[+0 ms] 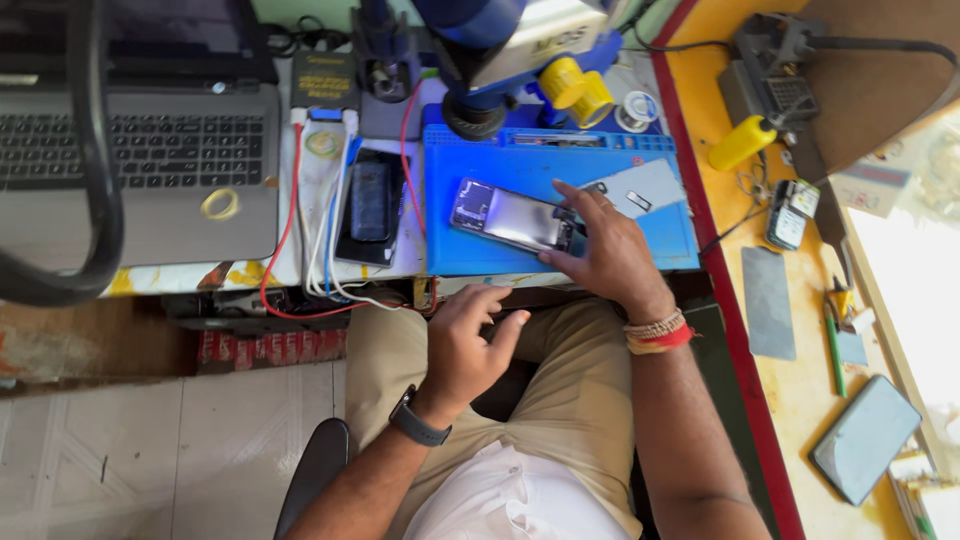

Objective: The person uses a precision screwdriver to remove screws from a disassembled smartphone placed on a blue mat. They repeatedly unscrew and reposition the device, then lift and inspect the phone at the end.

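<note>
Your right hand (605,250) presses spread fingers on the opened phone (515,217) on the blue mat (470,255); your left hand (468,345) hovers near, fingers loosely spread, holding nothing.

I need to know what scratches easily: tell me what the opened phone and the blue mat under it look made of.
Opened phone: shiny metal or glass inside, judging by the silvery glare; which one is unclear. Blue mat: matte, probably silicone or rubber, with moulded ridges along its far edge. The right hand rests on the phone.
</note>
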A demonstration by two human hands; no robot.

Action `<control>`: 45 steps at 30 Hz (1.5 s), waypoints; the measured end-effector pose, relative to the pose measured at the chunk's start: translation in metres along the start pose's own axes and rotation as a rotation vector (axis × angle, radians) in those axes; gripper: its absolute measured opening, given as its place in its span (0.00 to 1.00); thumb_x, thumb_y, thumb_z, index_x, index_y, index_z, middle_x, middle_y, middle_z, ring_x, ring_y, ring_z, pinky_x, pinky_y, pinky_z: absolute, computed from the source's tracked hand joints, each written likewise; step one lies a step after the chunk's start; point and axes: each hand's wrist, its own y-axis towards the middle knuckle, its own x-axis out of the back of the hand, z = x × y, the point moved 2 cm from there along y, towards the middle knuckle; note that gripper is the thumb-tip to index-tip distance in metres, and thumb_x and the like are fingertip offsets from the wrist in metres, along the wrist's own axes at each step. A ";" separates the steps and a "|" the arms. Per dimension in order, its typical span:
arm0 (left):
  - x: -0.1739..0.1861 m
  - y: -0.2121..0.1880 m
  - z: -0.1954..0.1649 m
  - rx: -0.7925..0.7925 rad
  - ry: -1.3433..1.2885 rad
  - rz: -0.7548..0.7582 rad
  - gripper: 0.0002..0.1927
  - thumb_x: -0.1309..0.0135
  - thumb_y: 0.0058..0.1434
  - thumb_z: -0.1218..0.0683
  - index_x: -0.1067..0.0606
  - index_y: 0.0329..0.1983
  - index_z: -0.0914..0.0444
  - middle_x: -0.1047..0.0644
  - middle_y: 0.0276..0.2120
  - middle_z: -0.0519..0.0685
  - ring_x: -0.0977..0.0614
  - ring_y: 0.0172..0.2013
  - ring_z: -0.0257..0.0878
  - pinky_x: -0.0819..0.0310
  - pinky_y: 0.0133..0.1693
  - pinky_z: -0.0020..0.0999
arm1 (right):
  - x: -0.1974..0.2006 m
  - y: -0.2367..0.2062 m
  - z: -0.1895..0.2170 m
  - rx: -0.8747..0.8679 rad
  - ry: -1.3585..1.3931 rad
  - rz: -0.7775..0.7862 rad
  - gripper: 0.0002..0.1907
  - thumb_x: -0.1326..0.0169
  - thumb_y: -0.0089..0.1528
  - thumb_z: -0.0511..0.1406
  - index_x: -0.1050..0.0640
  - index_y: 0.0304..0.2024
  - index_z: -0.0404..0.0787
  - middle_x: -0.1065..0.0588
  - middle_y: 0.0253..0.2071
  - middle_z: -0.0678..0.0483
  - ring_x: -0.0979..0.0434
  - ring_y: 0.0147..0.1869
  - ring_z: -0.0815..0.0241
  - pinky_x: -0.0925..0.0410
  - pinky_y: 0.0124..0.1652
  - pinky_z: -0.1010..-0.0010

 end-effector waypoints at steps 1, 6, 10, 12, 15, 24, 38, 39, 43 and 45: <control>-0.005 -0.002 0.005 0.153 -0.124 0.024 0.19 0.36 0.58 0.53 0.22 0.49 0.67 0.17 0.41 0.52 0.14 0.39 0.42 0.18 0.41 0.37 | 0.000 -0.001 0.000 -0.042 -0.018 0.004 0.49 0.29 0.49 0.43 0.34 0.70 0.42 0.21 0.51 0.45 0.20 0.52 0.42 0.27 0.47 0.56; -0.034 -0.001 0.024 0.489 -0.847 0.106 0.18 0.44 0.65 0.54 0.27 0.54 0.69 0.17 0.41 0.50 0.15 0.41 0.36 0.17 0.45 0.33 | -0.005 -0.014 0.022 -0.151 -0.173 -0.038 0.53 0.29 0.47 0.49 0.36 0.70 0.41 0.23 0.44 0.43 0.19 0.38 0.43 0.27 0.35 0.55; -0.044 -0.001 0.038 0.599 -1.026 -0.023 0.13 0.46 0.69 0.54 0.26 0.47 0.70 0.19 0.36 0.49 0.16 0.36 0.35 0.16 0.42 0.31 | -0.013 -0.032 0.051 -0.262 -0.210 -0.081 0.53 0.30 0.49 0.53 0.36 0.68 0.35 0.25 0.41 0.39 0.20 0.30 0.42 0.28 0.26 0.56; -0.044 0.000 0.044 0.622 -1.013 -0.082 0.10 0.43 0.71 0.57 0.27 0.46 0.69 0.21 0.33 0.48 0.19 0.32 0.33 0.23 0.34 0.28 | -0.014 -0.038 0.062 -0.294 -0.190 -0.101 0.52 0.31 0.49 0.52 0.36 0.67 0.34 0.25 0.40 0.39 0.20 0.29 0.43 0.28 0.26 0.57; -0.038 -0.002 0.046 0.641 -0.944 -0.141 0.09 0.42 0.69 0.60 0.28 0.45 0.70 0.22 0.30 0.47 0.22 0.26 0.32 0.29 0.26 0.25 | -0.014 -0.046 0.071 -0.324 -0.147 -0.064 0.53 0.30 0.47 0.52 0.35 0.67 0.35 0.25 0.41 0.40 0.20 0.30 0.44 0.27 0.26 0.57; 0.032 0.030 0.024 0.529 -0.341 0.116 0.19 0.47 0.64 0.60 0.30 0.57 0.72 0.17 0.33 0.55 0.15 0.27 0.36 0.16 0.25 0.31 | -0.036 -0.098 0.039 -0.296 0.118 -0.319 0.30 0.31 0.55 0.44 0.24 0.55 0.38 0.23 0.37 0.49 0.22 0.36 0.53 0.28 0.34 0.64; 0.054 0.108 -0.006 0.141 0.686 0.347 0.47 0.26 0.40 0.43 0.31 0.61 0.65 0.28 0.45 0.62 0.24 0.48 0.60 0.28 0.46 0.52 | -0.169 -0.168 0.004 -0.438 0.206 0.156 0.17 0.34 0.55 0.41 0.19 0.43 0.41 0.20 0.38 0.47 0.18 0.39 0.45 0.26 0.36 0.56; 0.054 0.107 -0.009 0.113 0.681 0.345 0.48 0.26 0.40 0.43 0.31 0.62 0.65 0.29 0.46 0.61 0.25 0.49 0.60 0.28 0.48 0.52 | -0.171 -0.168 0.004 -0.422 0.196 0.164 0.17 0.34 0.55 0.41 0.19 0.43 0.40 0.20 0.38 0.47 0.18 0.39 0.45 0.26 0.37 0.56; 0.055 0.105 -0.013 0.022 0.710 0.425 0.47 0.27 0.42 0.43 0.30 0.64 0.62 0.31 0.46 0.60 0.29 0.50 0.60 0.32 0.48 0.54 | -0.180 -0.171 0.003 -0.404 0.164 0.226 0.18 0.34 0.55 0.41 0.19 0.44 0.40 0.20 0.39 0.46 0.19 0.41 0.43 0.26 0.38 0.55; 0.057 0.106 -0.012 -0.071 0.694 0.445 0.47 0.27 0.43 0.44 0.31 0.65 0.63 0.31 0.46 0.59 0.30 0.49 0.58 0.33 0.49 0.53 | -0.182 -0.174 0.003 -0.411 0.153 0.259 0.18 0.34 0.56 0.42 0.19 0.44 0.40 0.20 0.39 0.45 0.19 0.41 0.43 0.26 0.38 0.55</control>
